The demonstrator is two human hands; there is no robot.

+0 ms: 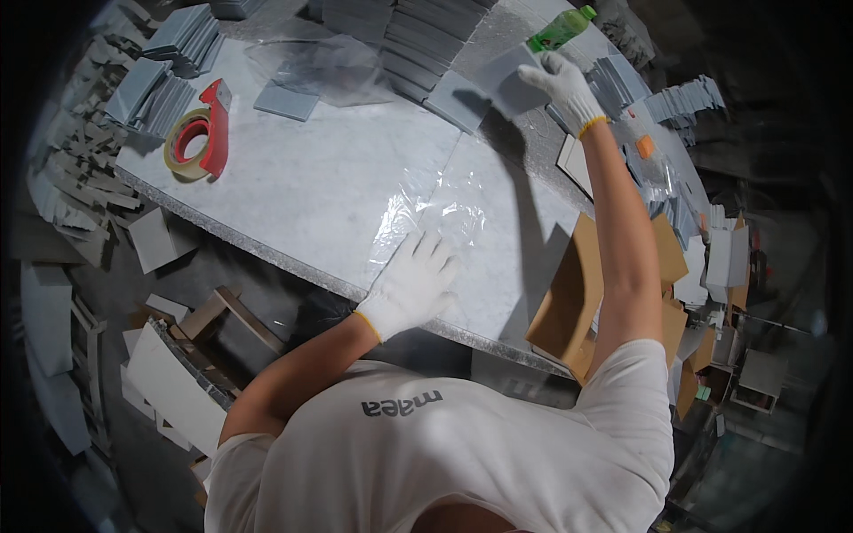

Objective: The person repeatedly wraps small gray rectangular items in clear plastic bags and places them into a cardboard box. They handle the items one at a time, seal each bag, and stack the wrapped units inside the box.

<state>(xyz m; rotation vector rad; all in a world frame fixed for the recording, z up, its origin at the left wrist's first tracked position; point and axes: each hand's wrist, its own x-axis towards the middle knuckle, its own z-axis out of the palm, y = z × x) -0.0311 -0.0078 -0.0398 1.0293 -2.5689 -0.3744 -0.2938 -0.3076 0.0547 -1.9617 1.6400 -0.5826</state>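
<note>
My left hand (414,283), in a white knitted glove with a yellow cuff, lies flat near the table's front edge. Its fingers are spread over a sheet of clear plastic film (433,206), which shines under the light. Reaching to the far right, my right hand (565,88) wears a matching glove and grips a grey rectangular tile (510,78) by its right side, thumb on the face. Left of this tile, another grey tile (458,100) lies at the near end of a long row of tiles (423,50).
A red tape dispenser (214,136) rests at the table's left, near stacked tiles (156,96). Crumpled clear plastic (333,63) partly covers a single tile (286,100). Behind my right hand lies a green bottle (560,30). An open cardboard box (566,293) stands at the right front edge.
</note>
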